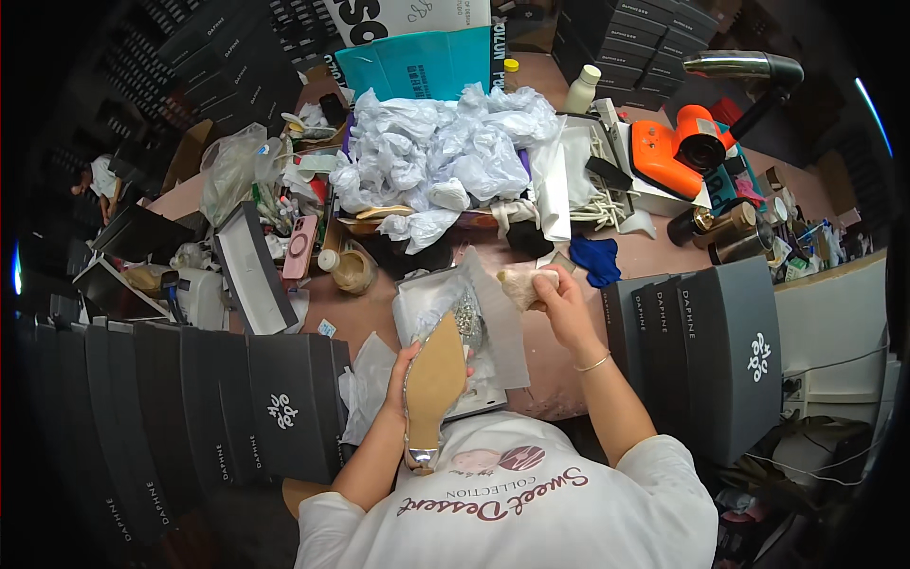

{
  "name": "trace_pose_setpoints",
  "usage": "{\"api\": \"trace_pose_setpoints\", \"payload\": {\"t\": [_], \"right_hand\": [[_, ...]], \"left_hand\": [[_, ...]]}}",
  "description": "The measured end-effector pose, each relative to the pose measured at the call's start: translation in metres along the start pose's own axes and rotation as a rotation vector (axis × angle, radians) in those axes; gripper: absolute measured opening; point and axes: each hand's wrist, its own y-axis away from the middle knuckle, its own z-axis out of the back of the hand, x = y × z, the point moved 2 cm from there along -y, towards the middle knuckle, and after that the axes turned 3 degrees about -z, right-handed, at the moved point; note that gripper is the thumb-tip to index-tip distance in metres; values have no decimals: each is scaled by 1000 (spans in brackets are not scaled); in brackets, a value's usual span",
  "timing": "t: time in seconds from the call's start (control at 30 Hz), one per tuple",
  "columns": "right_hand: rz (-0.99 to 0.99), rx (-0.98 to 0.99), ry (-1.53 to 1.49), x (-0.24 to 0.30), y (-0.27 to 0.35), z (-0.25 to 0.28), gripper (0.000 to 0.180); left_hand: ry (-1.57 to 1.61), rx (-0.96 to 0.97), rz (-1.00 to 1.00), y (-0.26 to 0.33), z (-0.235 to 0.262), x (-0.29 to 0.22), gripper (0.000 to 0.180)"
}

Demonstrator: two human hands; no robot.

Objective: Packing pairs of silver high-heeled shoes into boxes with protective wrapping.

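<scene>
My left hand [394,381] is closed around a high-heeled shoe [434,375], whose tan sole faces up and whose heel points toward me. Off to the right, my right hand [561,302] pinches a crumpled off-white cloth [520,287] with a yellowish spot, held apart from the shoe. Just beyond the held shoe lies an open shoebox [409,308] lined with white tissue paper [500,327]. A second, glittery silver shoe [467,321] rests inside it, partly covered by the one I hold.
Dark shoeboxes [194,403] line my left, with more boxes [720,351] at right. Crumpled white paper [441,142] heaps up ahead. A jar [349,271], a pink phone [300,248], a blue cloth [595,261] and an orange device [659,161] surround the workspace. Another person [101,180] is far left.
</scene>
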Motion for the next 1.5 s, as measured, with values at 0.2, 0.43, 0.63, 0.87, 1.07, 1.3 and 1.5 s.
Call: {"api": "trace_pose_setpoints", "payload": {"t": [0.2,0.43,0.63,0.87,1.07,1.3,1.5], "right_hand": [[671,214,829,-12,73,-75,34],[464,496,973,-26,66,-125,62],[266,914,853,-57,29,-150,61],[138,855,850,-58,-8,-168,43],[-33,538,523,-41,7,-128,36],[632,638,950,-38,66,-145,34],[323,492,942,-47,68,-148,28]], "left_hand": [[-4,9,-93,12,-24,4,63],[109,-21,-225,44,9,-1,61],[177,-138,-410,55,50,-9,59],[273,-20,-410,50,60,-19,60],[121,-135,-240,49,44,-14,59],[203,-124,-148,45,14,-16,54],[161,-256,-200,45,28,-8,52]]}}
